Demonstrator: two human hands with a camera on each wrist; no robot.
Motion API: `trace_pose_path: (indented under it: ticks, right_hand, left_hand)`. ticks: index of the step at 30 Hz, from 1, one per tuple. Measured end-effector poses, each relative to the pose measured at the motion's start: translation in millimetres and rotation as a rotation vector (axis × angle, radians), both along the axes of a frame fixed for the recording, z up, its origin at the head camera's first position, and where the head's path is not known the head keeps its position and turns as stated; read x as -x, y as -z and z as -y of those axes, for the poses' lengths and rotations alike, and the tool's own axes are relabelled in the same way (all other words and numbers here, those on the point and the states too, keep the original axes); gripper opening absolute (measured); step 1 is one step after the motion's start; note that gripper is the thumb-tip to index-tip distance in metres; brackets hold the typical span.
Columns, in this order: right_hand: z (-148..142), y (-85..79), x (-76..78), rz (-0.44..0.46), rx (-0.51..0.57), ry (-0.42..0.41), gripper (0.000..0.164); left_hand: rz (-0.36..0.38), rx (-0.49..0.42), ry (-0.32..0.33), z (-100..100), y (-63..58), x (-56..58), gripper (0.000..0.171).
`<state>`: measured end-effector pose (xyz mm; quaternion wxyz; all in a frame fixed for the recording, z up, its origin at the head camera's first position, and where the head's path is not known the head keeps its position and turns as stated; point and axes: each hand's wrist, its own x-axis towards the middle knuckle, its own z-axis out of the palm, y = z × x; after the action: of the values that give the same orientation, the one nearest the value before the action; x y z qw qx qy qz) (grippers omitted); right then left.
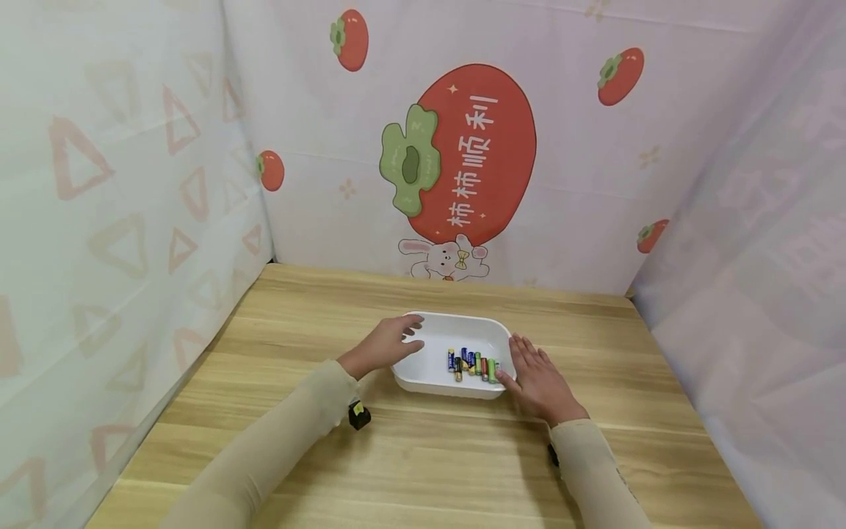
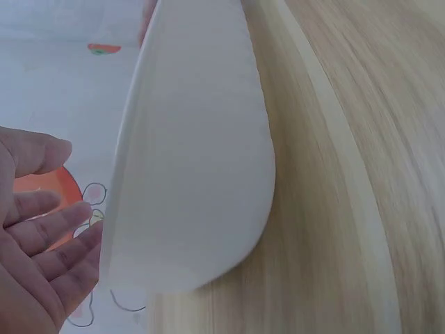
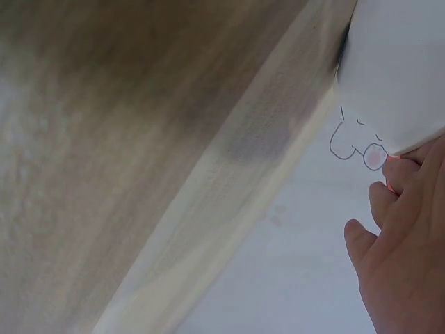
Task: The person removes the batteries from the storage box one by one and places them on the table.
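A white rectangular tray [image 1: 456, 390] sits on the wooden table, with several small batteries [image 1: 478, 364] grouped in its right half. Some batteries are blue, others green, red or black. At the tray's left end is my left hand [image 1: 390, 344], its fingers spread and slightly bent over the rim, holding nothing. The left wrist view shows that hand [image 2: 42, 236] beside the tray's tall white side [image 2: 191, 153]. My right hand [image 1: 542, 382] lies against the right rim with straight fingers, its thumb over the edge near the batteries. In the right wrist view its fingers [image 3: 379, 202] are at the tray's corner.
The wooden table [image 1: 423, 455] has a printed white cloth [image 1: 568, 162] hanging behind it, showing a large red persimmon and a rabbit. Cloth walls [image 1: 132, 220] also border the left and right sides.
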<state>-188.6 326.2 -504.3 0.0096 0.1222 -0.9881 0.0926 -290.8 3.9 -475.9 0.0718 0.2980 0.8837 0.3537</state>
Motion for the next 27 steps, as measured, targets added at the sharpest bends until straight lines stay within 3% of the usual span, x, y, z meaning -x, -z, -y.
trace_pose_path:
  ticks: [5, 11, 13, 20, 27]
  right_hand:
    - [-1, -0.7, -1.0, 0.008, 0.008, -0.001, 0.086]
    - [0, -2.5, -2.4, 0.015, 0.026, 0.005, 0.086]
    - [1, -2.4, -1.8, 0.018, 0.024, 0.006, 0.086]
    - [4, -4.0, 1.2, 0.012, 0.032, 0.009, 0.083]
    - [5, -4.5, -2.9, -0.006, 0.005, 0.021, 0.083]
  left_hand:
    - [0.187, -0.080, -0.021, -11, -1.2, 4.4, 0.053]
    - [0.584, -0.345, -0.083, -21, -8.7, 3.4, 0.061]
    - [0.663, -0.382, -0.107, -24, -11.1, 2.1, 0.060]
    - [0.751, -0.398, -0.169, -35, -6.1, 7.5, 0.054]
    - [0.743, -0.350, -0.225, -49, 2.7, 10.4, 0.049]
